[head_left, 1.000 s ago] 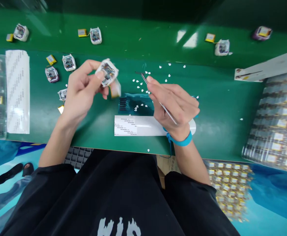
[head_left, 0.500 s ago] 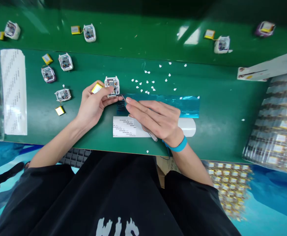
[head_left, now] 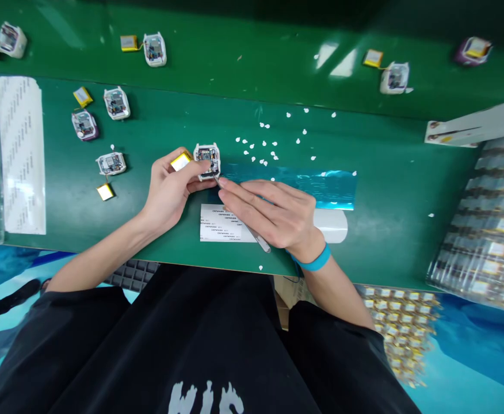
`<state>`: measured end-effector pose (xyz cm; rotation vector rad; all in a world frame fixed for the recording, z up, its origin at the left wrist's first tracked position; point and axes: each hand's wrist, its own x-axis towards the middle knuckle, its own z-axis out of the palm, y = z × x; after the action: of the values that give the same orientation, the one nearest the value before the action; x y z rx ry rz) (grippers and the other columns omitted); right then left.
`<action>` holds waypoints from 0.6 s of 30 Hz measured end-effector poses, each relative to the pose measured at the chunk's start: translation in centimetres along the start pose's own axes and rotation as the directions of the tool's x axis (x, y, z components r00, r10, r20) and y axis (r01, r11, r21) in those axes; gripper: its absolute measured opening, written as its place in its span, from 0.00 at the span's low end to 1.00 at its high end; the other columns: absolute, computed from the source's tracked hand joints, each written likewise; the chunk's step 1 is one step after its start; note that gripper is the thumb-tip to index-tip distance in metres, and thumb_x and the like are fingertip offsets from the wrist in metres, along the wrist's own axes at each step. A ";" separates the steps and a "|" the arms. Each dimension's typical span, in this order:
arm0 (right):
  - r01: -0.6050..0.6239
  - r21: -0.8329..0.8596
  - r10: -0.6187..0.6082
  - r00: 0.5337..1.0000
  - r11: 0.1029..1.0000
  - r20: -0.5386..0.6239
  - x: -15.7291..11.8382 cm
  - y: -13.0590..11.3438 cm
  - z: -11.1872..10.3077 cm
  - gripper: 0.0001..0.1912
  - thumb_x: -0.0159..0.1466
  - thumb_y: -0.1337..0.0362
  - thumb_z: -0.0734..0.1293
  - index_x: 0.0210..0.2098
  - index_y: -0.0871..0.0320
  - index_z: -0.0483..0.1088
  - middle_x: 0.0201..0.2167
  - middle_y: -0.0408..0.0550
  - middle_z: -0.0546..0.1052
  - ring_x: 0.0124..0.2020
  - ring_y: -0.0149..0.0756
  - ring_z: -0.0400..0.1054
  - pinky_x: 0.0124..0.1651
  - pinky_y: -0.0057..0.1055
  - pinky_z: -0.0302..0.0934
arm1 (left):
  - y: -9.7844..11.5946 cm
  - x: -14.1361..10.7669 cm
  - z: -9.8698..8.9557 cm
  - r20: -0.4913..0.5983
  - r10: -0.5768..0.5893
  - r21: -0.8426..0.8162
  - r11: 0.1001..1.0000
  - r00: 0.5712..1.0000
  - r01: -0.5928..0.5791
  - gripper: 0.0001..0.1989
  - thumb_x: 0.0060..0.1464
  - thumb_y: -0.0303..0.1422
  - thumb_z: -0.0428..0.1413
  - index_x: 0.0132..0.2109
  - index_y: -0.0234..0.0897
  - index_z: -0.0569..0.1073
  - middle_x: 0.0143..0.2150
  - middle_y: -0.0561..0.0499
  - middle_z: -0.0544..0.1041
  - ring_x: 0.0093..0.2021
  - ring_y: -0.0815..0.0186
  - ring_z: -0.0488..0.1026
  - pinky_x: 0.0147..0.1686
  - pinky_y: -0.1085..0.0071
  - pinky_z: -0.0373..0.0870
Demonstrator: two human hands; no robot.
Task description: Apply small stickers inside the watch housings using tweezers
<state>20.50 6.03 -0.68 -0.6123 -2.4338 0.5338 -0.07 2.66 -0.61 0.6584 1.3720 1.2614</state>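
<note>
My left hand (head_left: 170, 187) is closed on an open white watch case (head_left: 207, 156) with a circuit board inside, its thumb pressed on the board. A yellow-edged battery (head_left: 180, 161) rests against the same hand, left of the case. My right hand (head_left: 273, 210) pinches a pair of metal tweezers (head_left: 260, 241), whose tip meets the case's lower edge; whether the tip grips a part is too small to tell. Under the right hand lie a blue film strip (head_left: 333, 190) and a white printed sheet (head_left: 220, 223).
Several open watch cases (head_left: 116, 103) with batteries lie to the left and on the back ledge. Small white stickers (head_left: 264, 144) are scattered ahead of my hands. Clear trays (head_left: 489, 230) are stacked at right, and a white paper strip (head_left: 21, 155) lies at left.
The watch case in my left hand has shifted right and slightly toward me. The tweezers' tip has gone from beside the case to its lower edge.
</note>
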 end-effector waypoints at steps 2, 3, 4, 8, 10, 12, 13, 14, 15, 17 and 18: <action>-0.028 0.010 0.028 0.999 1.000 0.022 0.1 -0.1 0.0 0.14 0.74 0.63 0.66 0.50 0.40 0.81 0.56 0.34 0.81 0.48 0.37 0.82 0.46 0.37 0.79 | 0.1 -0.1 0.1 -0.011 -0.007 0.008 1.000 1.000 0.007 0.17 0.50 0.33 0.67 0.28 0.39 0.64 0.31 0.54 0.74 0.34 0.66 0.77 0.42 0.63 0.85; -0.041 0.018 0.041 0.999 0.999 0.034 0.2 -0.1 0.0 0.13 0.74 0.63 0.65 0.50 0.40 0.81 0.55 0.34 0.82 0.48 0.37 0.82 0.45 0.37 0.79 | 0.1 -0.1 0.1 -0.015 -0.011 0.015 1.000 1.000 0.011 0.17 0.50 0.33 0.67 0.28 0.39 0.64 0.31 0.53 0.74 0.35 0.66 0.77 0.42 0.62 0.85; -0.048 0.025 0.047 0.998 0.999 0.044 0.2 -0.1 0.0 0.13 0.74 0.62 0.65 0.49 0.40 0.81 0.55 0.34 0.82 0.47 0.37 0.81 0.45 0.37 0.78 | 0.1 -0.1 0.2 -0.017 -0.014 0.019 1.000 1.000 0.014 0.18 0.49 0.34 0.67 0.28 0.39 0.64 0.31 0.53 0.75 0.35 0.65 0.77 0.42 0.61 0.85; 0.033 -0.037 -0.032 0.999 0.999 0.025 0.0 0.0 0.1 0.13 0.73 0.64 0.66 0.50 0.42 0.81 0.55 0.34 0.82 0.46 0.36 0.81 0.42 0.36 0.78 | -0.2 -0.2 0.3 -0.024 -0.022 0.001 1.000 0.999 0.022 0.19 0.48 0.33 0.69 0.27 0.39 0.63 0.31 0.53 0.75 0.34 0.65 0.76 0.41 0.61 0.86; 0.106 -0.127 -0.109 0.994 0.986 -0.016 -0.2 0.0 0.1 0.14 0.73 0.65 0.66 0.50 0.42 0.81 0.55 0.34 0.82 0.44 0.35 0.81 0.41 0.34 0.77 | -0.3 -0.2 0.3 -0.020 -0.019 -0.009 1.000 1.000 0.018 0.19 0.47 0.33 0.69 0.27 0.39 0.64 0.31 0.53 0.75 0.34 0.66 0.76 0.41 0.61 0.86; 0.170 -0.246 -0.188 0.981 0.954 -0.053 -0.3 -0.1 0.2 0.14 0.73 0.66 0.66 0.50 0.43 0.81 0.55 0.34 0.82 0.43 0.34 0.81 0.39 0.32 0.77 | -0.3 -0.2 0.3 -0.016 -0.014 -0.017 1.000 1.000 0.013 0.19 0.48 0.32 0.70 0.27 0.39 0.64 0.31 0.53 0.75 0.33 0.66 0.76 0.41 0.62 0.86; 0.197 -0.312 -0.228 0.971 0.930 -0.067 -0.3 -0.1 0.2 0.14 0.73 0.67 0.67 0.50 0.44 0.81 0.54 0.34 0.83 0.42 0.33 0.81 0.38 0.32 0.76 | -0.3 -0.2 0.4 -0.015 -0.014 -0.026 1.000 1.000 0.014 0.18 0.48 0.32 0.70 0.27 0.38 0.65 0.31 0.53 0.75 0.33 0.66 0.77 0.41 0.62 0.86; 0.223 -0.372 -0.270 0.959 0.901 -0.081 -0.2 -0.2 0.2 0.13 0.72 0.68 0.67 0.49 0.46 0.81 0.53 0.34 0.84 0.41 0.32 0.81 0.37 0.31 0.76 | -0.3 -0.3 0.4 -0.015 -0.017 -0.039 0.999 1.000 0.016 0.17 0.48 0.32 0.70 0.27 0.38 0.67 0.31 0.53 0.75 0.33 0.66 0.77 0.41 0.62 0.86; 0.247 -0.419 -0.313 0.945 0.874 -0.096 -0.1 -0.3 0.2 0.12 0.72 0.69 0.68 0.48 0.49 0.81 0.51 0.36 0.84 0.40 0.31 0.81 0.37 0.30 0.76 | -0.3 -0.3 0.4 -0.017 -0.021 -0.056 0.998 1.000 0.020 0.17 0.47 0.32 0.71 0.27 0.37 0.68 0.31 0.53 0.76 0.33 0.66 0.78 0.41 0.62 0.86; 0.279 -0.469 -0.376 0.918 0.838 -0.127 0.1 -0.4 0.3 0.09 0.71 0.71 0.68 0.45 0.54 0.81 0.49 0.39 0.86 0.40 0.30 0.80 0.39 0.28 0.76 | -0.3 -0.3 0.5 -0.025 -0.024 -0.088 0.996 0.999 0.022 0.16 0.46 0.32 0.71 0.27 0.36 0.70 0.30 0.54 0.76 0.31 0.67 0.77 0.39 0.64 0.86; 0.284 -0.473 -0.388 0.911 0.834 -0.138 0.2 -0.4 0.3 0.09 0.71 0.71 0.68 0.45 0.56 0.81 0.48 0.40 0.86 0.39 0.30 0.80 0.40 0.27 0.76 | -0.3 -0.4 0.5 -0.030 -0.019 -0.095 0.995 0.999 0.016 0.16 0.46 0.31 0.71 0.27 0.36 0.70 0.29 0.54 0.75 0.30 0.68 0.76 0.38 0.66 0.85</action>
<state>20.03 5.76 -0.58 -0.3728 -2.3688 -0.2416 0.61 2.42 -0.68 0.5626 1.3316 1.3191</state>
